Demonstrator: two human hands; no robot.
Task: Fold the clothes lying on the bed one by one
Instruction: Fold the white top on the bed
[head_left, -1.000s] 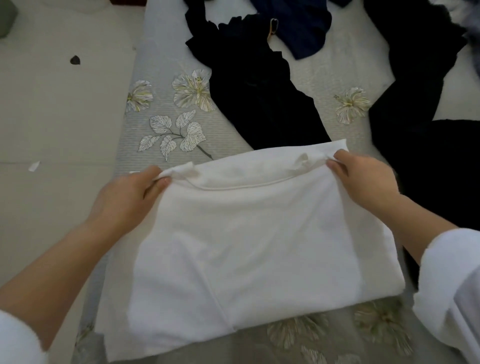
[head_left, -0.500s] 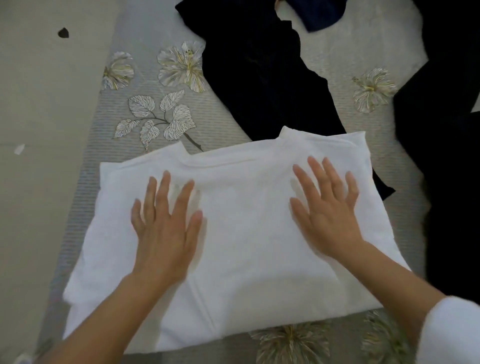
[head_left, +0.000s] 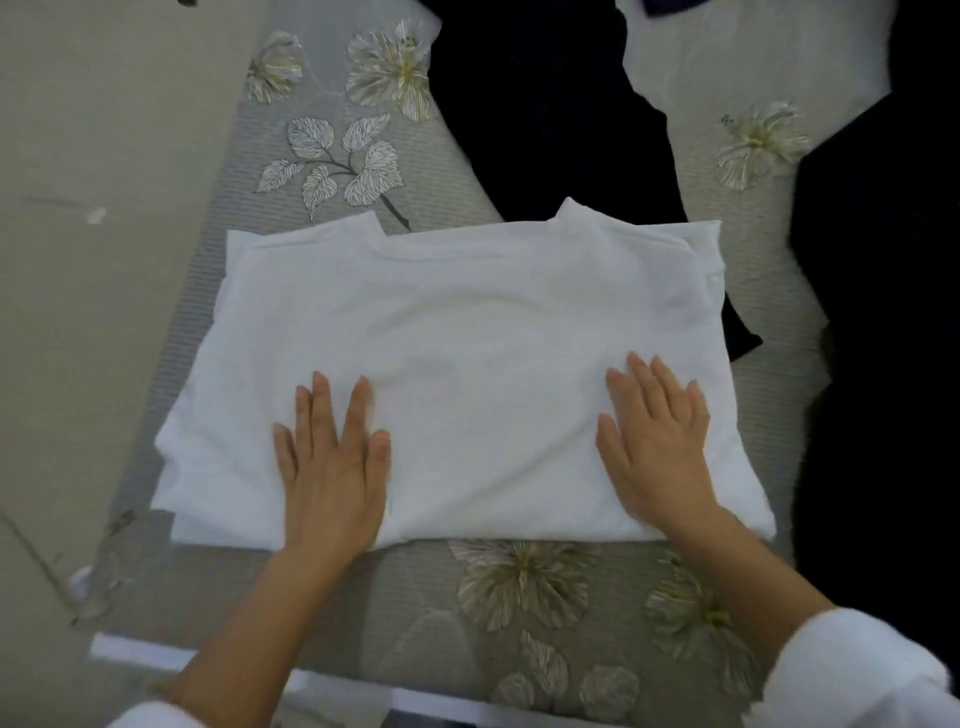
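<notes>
White shirt (head_left: 467, 332) lies folded into a broad rectangle across the near part of the bed (head_left: 363, 603), neckline at the far edge and the thick folded edge toward the person.

At the far left is pale floor (head_left: 104, 260), then the grey bedspread with its printed leaves and flowers. The left hand (head_left: 332, 467) lies flat on the shirt's near-left area, fingers straight and slightly spread, holding nothing. The right hand (head_left: 657, 447) lies flat the same way on the near-right area, palm down, fingers extended. Both seem to be pressing or smoothing the cloth. Beyond the shirt a black garment (head_left: 545, 114) sprawls unfolded, its lower tip tucked under the shirt's far right corner. A second dark garment (head_left: 883, 322) covers the right side of the bed, just beside the shirt.

The shirt looks like a soft, light knit, limp with no stiffness, so stacked layers will likely slide or sag if lifted from the middle. For a further fold, pinching both ends of one edge through all layers should keep the stack aligned. To carry it, a flat hand underneath would probably serve better.
</notes>
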